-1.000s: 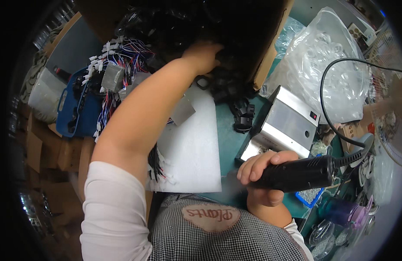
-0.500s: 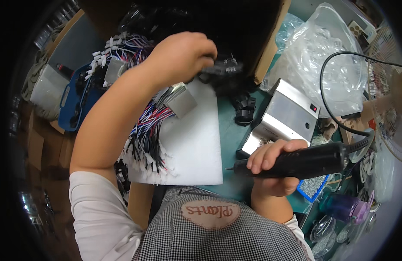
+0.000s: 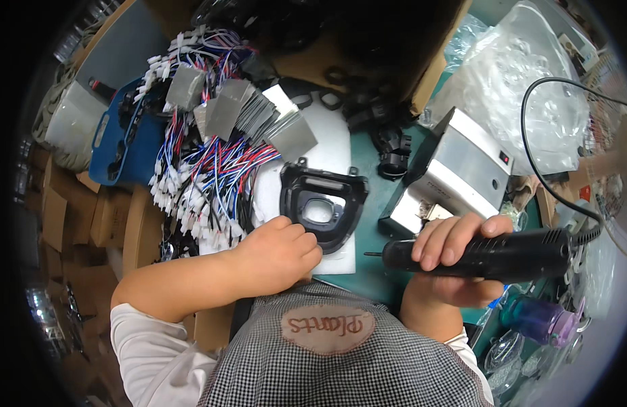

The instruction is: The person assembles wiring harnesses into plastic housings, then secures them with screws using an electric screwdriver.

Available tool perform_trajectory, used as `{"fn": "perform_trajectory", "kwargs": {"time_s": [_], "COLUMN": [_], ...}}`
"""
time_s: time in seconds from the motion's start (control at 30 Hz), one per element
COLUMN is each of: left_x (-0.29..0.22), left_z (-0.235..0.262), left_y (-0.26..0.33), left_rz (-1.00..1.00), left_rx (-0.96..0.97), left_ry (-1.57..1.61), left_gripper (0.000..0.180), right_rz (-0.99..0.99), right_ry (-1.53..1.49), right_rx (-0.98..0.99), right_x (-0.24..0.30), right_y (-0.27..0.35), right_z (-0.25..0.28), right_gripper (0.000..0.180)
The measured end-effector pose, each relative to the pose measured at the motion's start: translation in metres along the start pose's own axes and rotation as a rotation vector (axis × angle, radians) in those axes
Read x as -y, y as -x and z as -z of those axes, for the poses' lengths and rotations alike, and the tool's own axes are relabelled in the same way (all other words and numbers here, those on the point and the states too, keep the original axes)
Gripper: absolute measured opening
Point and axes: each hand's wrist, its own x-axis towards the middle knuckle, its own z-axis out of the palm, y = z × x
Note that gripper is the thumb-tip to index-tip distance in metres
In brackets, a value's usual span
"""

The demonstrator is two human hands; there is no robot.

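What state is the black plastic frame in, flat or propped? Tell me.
Flat: the black plastic frame lies on the white pad, left hand at its edge.

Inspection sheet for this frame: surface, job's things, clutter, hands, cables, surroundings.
Surface: green table with a white pad on it.
Job's things: black plastic frame lying on the pad; black electric screwdriver.
Clutter: wire harnesses, silver box, clear bag, loose black parts.
Hands: left hand rests at the frame's near edge; right hand grips the screwdriver.
Cables: black cord loops from the screwdriver.
Surroundings: blue tray and cardboard boxes to the left.
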Motion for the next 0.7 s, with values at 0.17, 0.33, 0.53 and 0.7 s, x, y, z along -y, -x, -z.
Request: {"fn": "perform_trajectory", "kwargs": {"time_s": [0.17, 0.33, 0.53, 0.7], "left_x": [0.017, 0.036, 0.054, 0.06], "left_z": [0.053, 0.102, 0.097, 0.087], "left_y": [-0.039, -0.126, -0.246, -0.326], "left_rz": [0.077, -0.048, -0.079, 0.054], "left_rx": [-0.12, -0.564, -0.661, -0.413], "left_ry": [0.163, 0.143, 0.006, -0.126], "left_gripper": [0.038, 0.019, 0.013, 0.019], "right_rz": [0.143, 0.119, 0.145, 0.141], "right_ry": [0.133, 0.109, 0.148, 0.128], "right_rx": [0.033, 0.081, 0.052, -0.061], "right_x": [0.003, 0.018, 0.018, 0.019], "right_y": [0.005, 0.007, 0.003, 0.002], "right_z": [-0.005, 0.002, 0.004, -0.003], "right_gripper": [0.058, 0.045, 0.048, 0.056]}}
